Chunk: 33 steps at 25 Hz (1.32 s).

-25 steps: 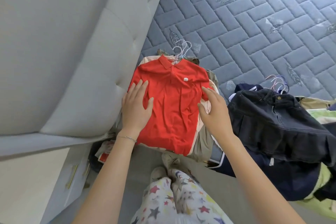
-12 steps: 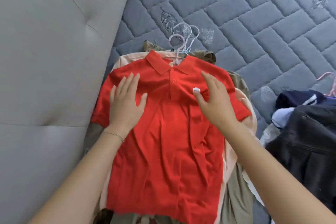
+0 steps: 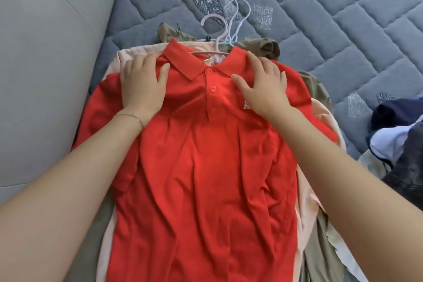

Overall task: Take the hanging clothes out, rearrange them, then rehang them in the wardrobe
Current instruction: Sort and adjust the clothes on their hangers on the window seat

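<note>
The red polo shirt [image 3: 201, 167] lies front up and buttoned on top of a stack of clothes on the bed, its collar pointing away from the person. It hangs on a pink hanger [image 3: 212, 52] whose hook sticks out past the collar, next to the white hanger hooks [image 3: 240, 10] of the garments below.

The left hand [image 3: 143, 86] rests on the shirt's shoulder just beside the collar. Its grip is spread, fingers straight and flat, with the fingertips reaching onto the peach shirt [image 3: 137, 52] underneath. The right hand [image 3: 263, 84] lies flat on the other shoulder, its grip likewise spread and pinching nothing, and it partly covers a small white chest logo [image 3: 246, 106]. A thin bracelet [image 3: 135, 118] circles the left wrist.

Under the peach shirt lies a khaki garment [image 3: 263, 47]. The stack sits on a grey quilted mattress [image 3: 332, 30], just beside a padded grey headboard [image 3: 45, 52]. A pile of dark clothes [image 3: 409, 149] lies at the right edge.
</note>
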Motion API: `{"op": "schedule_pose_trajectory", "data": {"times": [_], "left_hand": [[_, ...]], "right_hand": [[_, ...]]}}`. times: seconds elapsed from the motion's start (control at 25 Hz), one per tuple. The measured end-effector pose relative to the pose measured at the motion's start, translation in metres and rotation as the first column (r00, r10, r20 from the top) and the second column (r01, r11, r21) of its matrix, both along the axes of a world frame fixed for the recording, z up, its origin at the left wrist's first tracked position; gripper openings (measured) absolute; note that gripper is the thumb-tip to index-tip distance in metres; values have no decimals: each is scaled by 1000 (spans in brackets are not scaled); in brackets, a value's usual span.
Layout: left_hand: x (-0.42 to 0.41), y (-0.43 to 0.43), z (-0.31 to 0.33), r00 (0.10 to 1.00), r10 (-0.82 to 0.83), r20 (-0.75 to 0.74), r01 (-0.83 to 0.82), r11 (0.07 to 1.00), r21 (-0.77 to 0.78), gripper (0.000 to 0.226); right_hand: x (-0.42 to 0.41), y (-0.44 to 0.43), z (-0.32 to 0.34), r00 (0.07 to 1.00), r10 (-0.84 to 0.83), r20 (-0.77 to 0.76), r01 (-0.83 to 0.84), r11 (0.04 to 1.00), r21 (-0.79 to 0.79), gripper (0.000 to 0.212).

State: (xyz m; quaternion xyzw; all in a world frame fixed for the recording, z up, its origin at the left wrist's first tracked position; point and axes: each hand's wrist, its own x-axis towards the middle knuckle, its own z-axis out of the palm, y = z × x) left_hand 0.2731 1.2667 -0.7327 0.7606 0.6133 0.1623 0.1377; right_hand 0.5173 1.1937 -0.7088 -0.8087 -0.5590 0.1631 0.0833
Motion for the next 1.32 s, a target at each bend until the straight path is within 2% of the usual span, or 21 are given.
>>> {"op": "schedule_pose_trajectory", "data": {"times": [0.16,0.36,0.48,0.64,0.76,0.88,0.96,1.12,1.32], "left_hand": [[-3,-17,17,989,83,123,-86,996,24,47],[-19,-58,65,933,124,338,-110,992,-60,32],[-33,-76,110,915,169,365,-149,985,-82,28],[-51,-91,188,910,189,369,-138,977,-160,26],[-54,-116,262,905,128,405,-70,985,-155,19],[-59,-157,335,913,38,407,-25,999,-38,19],[-63,-185,381,911,-19,412,26,1000,-11,19],[-57,-233,459,899,-125,420,135,991,5,18],[-24,-286,525,849,-319,421,323,944,65,21]], "right_hand": [[-3,-13,11,999,-21,-34,26,987,159,61],[-3,-37,48,962,-77,-260,138,965,224,34],[-7,-54,90,921,-17,-388,118,964,237,23],[-25,-85,179,910,-14,-414,127,960,248,13],[-39,-120,262,906,-85,-414,216,936,279,6],[-51,-172,340,889,-149,-433,279,926,253,6],[-58,-210,384,884,-201,-422,321,918,235,14],[-63,-280,456,849,-302,-433,435,866,249,24],[-48,-368,516,797,-394,-459,560,767,314,19]]}}
